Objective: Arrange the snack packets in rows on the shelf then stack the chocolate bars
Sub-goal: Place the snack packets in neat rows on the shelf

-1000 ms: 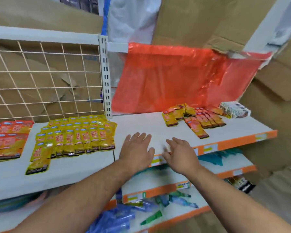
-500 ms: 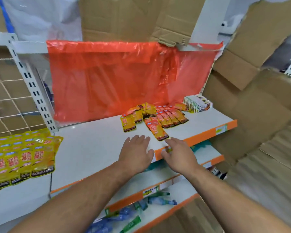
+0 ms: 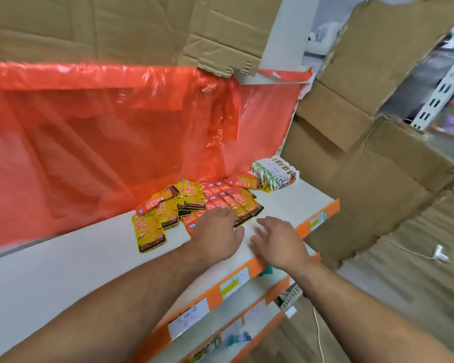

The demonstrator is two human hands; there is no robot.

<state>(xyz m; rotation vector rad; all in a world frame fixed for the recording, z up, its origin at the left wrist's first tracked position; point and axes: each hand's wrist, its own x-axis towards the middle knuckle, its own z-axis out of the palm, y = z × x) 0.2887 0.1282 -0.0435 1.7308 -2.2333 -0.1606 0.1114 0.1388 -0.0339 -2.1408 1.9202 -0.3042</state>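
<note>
A loose heap of snack packets lies on the white shelf (image 3: pixel 63 263): yellow packets (image 3: pixel 168 208) on the left, red-orange packets (image 3: pixel 236 200) on the right. Behind them at the shelf's far right stand white chocolate bars (image 3: pixel 275 172) side by side. My left hand (image 3: pixel 216 235) reaches palm down over the near edge of the red-orange packets, its fingertips over them. My right hand (image 3: pixel 278 239) hovers with loose fingers over the bare shelf just right of it, holding nothing.
A red plastic sheet (image 3: pixel 102 142) hangs behind the shelf, with cardboard (image 3: pixel 364 153) above and to the right. The shelf front has an orange edge (image 3: pixel 247 276) with price labels. Lower shelves (image 3: pixel 236 328) hold blurred items. A white cable (image 3: pixel 320 336) lies on the floor.
The view has swung right, away from the rows of yellow packets. Both hands have moved forward from the shelf's front edge to the heap of packets.
</note>
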